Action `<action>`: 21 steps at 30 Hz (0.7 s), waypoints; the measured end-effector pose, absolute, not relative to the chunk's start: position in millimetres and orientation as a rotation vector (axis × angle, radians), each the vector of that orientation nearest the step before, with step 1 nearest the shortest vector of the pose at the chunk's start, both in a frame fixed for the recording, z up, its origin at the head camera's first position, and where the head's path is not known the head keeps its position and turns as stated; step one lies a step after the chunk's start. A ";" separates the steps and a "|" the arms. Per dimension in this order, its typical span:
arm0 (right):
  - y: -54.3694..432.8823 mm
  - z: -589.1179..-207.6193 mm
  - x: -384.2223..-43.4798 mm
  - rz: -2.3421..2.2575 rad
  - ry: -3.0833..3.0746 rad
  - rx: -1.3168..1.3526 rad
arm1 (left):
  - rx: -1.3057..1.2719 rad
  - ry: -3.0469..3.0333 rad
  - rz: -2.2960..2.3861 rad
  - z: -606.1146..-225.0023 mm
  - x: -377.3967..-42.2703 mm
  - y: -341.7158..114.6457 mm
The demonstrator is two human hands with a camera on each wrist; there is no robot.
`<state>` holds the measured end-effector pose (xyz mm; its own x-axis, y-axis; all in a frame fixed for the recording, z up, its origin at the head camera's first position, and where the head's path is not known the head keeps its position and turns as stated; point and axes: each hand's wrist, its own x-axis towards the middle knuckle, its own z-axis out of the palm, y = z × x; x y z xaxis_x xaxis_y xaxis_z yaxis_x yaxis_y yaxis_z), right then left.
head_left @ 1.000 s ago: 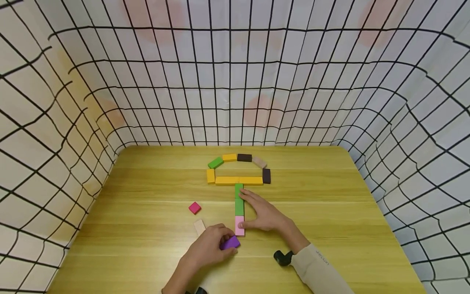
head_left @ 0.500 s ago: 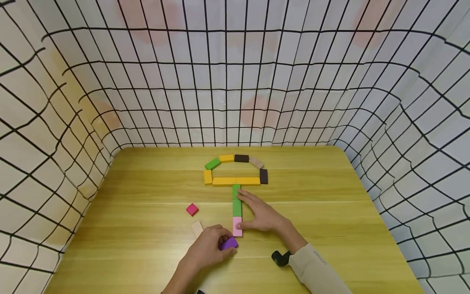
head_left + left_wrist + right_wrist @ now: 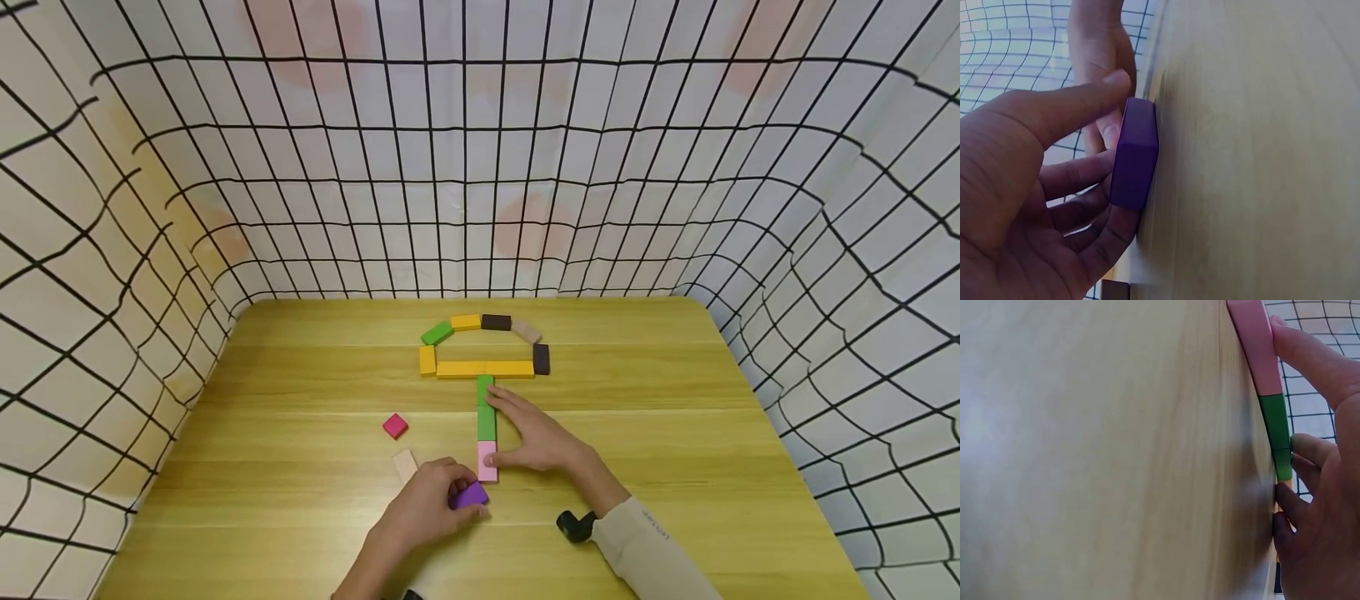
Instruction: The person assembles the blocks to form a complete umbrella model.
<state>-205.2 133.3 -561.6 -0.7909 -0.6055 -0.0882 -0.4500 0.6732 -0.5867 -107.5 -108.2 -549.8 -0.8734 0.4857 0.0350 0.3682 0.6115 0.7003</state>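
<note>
My left hand (image 3: pixel 427 504) holds a purple block (image 3: pixel 469 495) on the table, just below the near end of a straight column. In the left wrist view the block's side (image 3: pixel 1135 162) faces me, the curled fingers behind it and the thumb beside one end. The column runs from a pink block (image 3: pixel 487 472) through two green blocks (image 3: pixel 486 423). My right hand (image 3: pixel 542 435) spreads along its right side, thumb touching the pink block and fingertips on the far green one. In the right wrist view the pink block (image 3: pixel 1257 347) lies end to end with the green ones.
Beyond the column, two yellow blocks (image 3: pixel 461 369) form a crossbar under an arch of several green, yellow, dark and pale blocks (image 3: pixel 496 322). A red block (image 3: pixel 395 426) and a beige block (image 3: pixel 405 463) lie loose on the left. Black-gridded walls surround the wooden table (image 3: pixel 637 400).
The head view has shifted slightly sideways. Both hands and the blocks keep nearly the same places on the table.
</note>
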 end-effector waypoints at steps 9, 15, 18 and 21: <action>132.1 -560.2 -204.8 -0.813 2.603 -0.833 | 0.601 2.723 1.123 -539.9 -109.2 -123.7; 131.8 -561.1 -205.0 -0.824 2.596 -0.828 | 0.521 2.916 1.060 -536.7 -109.5 -144.1; 132.0 -560.3 -204.8 -0.848 2.589 -0.833 | 0.458 2.980 1.040 -537.0 -109.7 -154.0; 132.3 -558.7 -204.7 -0.866 2.570 -0.827 | 0.395 2.997 1.030 -539.5 -109.4 -162.8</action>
<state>-204.7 132.3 -558.7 -0.7872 -0.6086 -0.0994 -0.4244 0.6517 -0.6286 -109.4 -162.8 -539.5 -0.9680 0.2155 0.1286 0.2490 0.7613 0.5986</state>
